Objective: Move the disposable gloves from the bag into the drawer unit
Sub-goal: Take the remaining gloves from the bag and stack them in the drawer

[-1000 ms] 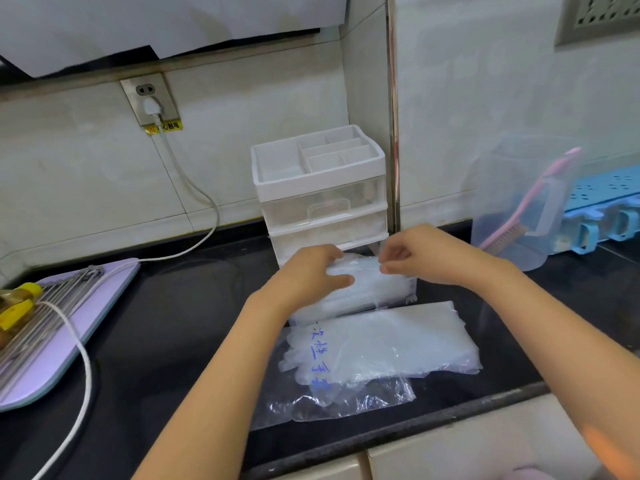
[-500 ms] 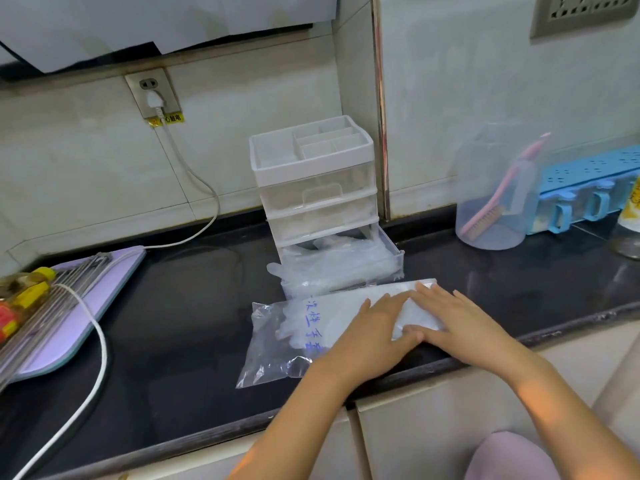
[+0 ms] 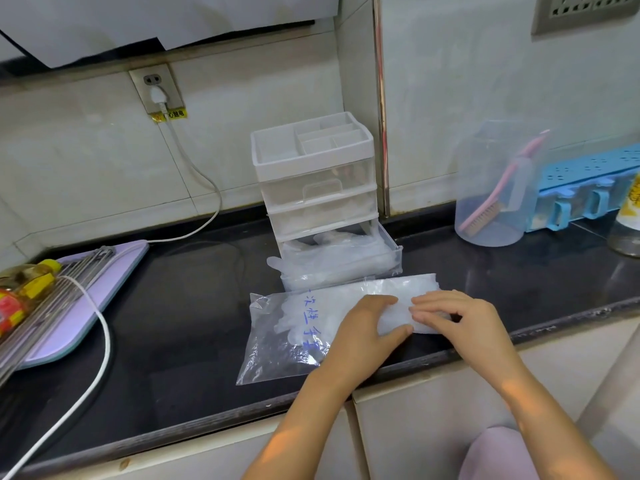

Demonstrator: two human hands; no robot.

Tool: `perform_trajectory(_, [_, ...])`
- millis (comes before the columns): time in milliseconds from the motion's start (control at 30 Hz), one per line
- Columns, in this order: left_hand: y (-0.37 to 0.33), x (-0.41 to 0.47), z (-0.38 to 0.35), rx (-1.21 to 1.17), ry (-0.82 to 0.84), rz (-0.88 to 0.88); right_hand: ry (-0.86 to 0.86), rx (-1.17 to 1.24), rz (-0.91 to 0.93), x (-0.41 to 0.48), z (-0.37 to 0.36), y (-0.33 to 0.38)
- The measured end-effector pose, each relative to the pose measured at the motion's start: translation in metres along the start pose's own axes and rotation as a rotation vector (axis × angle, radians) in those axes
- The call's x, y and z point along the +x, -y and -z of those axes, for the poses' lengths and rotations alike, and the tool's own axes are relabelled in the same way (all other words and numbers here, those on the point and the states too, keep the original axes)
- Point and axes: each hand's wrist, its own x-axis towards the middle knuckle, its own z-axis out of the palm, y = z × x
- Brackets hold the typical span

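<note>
Left hand point(image 3: 360, 337) and right hand point(image 3: 464, 327), fingers curled, pinched gloves point(image 3: 398, 314) at a bag point(image 3: 273, 344) with blue handwriting, drawer unit point(image 3: 311, 174) just behind.

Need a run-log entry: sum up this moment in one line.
left hand: grips gloves | right hand: pinches gloves | bag: on counter | bottom drawer: open, gloves inside

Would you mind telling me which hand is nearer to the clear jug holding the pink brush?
Right. The right hand pinches the gloves in front of the jug; the left hand grips them farther left.
</note>
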Motion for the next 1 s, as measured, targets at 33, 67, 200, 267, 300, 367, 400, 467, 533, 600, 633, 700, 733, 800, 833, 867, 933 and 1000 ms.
perform_trajectory(33, [0.000,0.000,0.000,-0.003,-0.024,0.004,-0.008,-0.009,0.018,0.002,0.000,0.003])
perform_trajectory(67, [0.001,0.001,0.000,-0.004,-0.039,0.007,-0.013,-0.025,0.043,0.005,0.001,0.006])
perform_trajectory(200, [0.001,0.002,-0.001,-0.001,-0.067,0.058,0.002,-0.094,0.158,0.024,0.003,0.028])
perform_trajectory(267, [0.001,0.003,-0.001,0.020,-0.085,0.067,0.012,-0.109,0.209,0.036,0.006,0.042])
perform_trajectory(300, [0.001,0.003,0.000,0.031,-0.089,0.069,0.019,-0.106,0.227,0.042,0.009,0.050])
perform_trajectory(367, [0.000,0.004,0.001,0.032,-0.104,0.076,0.022,-0.095,0.257,0.053,0.015,0.065])
perform_trajectory(400, [0.000,0.004,0.002,0.025,-0.110,0.083,0.020,-0.087,0.269,0.057,0.019,0.073])
perform_trajectory(467, [0.000,0.004,0.002,0.016,-0.114,0.094,-0.002,-0.053,0.278,0.065,0.026,0.085])
perform_trajectory(533, [0.000,0.003,0.002,0.023,-0.116,0.105,-0.035,-0.019,0.273,0.072,0.032,0.096])
perform_trajectory(600, [0.001,0.003,0.002,0.024,-0.117,0.116,-0.054,-0.018,0.274,0.079,0.036,0.104])
perform_trajectory(633, [0.000,0.003,0.003,0.022,-0.119,0.115,-0.060,-0.019,0.285,0.083,0.037,0.109])
perform_trajectory(700, [0.000,0.003,0.003,0.012,-0.112,0.124,-0.083,0.004,0.311,0.089,0.040,0.118])
perform_trajectory(733, [0.000,0.004,0.003,0.000,-0.099,0.140,-0.101,0.022,0.324,0.091,0.042,0.123])
perform_trajectory(800, [0.000,0.006,0.004,-0.051,-0.078,0.190,-0.138,0.032,0.365,0.097,0.046,0.134])
perform_trajectory(833, [0.000,0.007,0.007,-0.088,-0.065,0.209,-0.143,0.023,0.386,0.100,0.047,0.138])
perform_trajectory(867, [0.000,0.010,0.010,-0.133,-0.052,0.220,-0.135,0.001,0.406,0.103,0.048,0.143])
perform_trajectory(933, [-0.001,0.013,0.022,-0.292,-0.049,0.217,-0.106,-0.073,0.449,0.108,0.048,0.152])
perform_trajectory(1000, [-0.006,0.015,0.038,-0.483,-0.118,0.189,-0.087,-0.138,0.469,0.113,0.045,0.157])
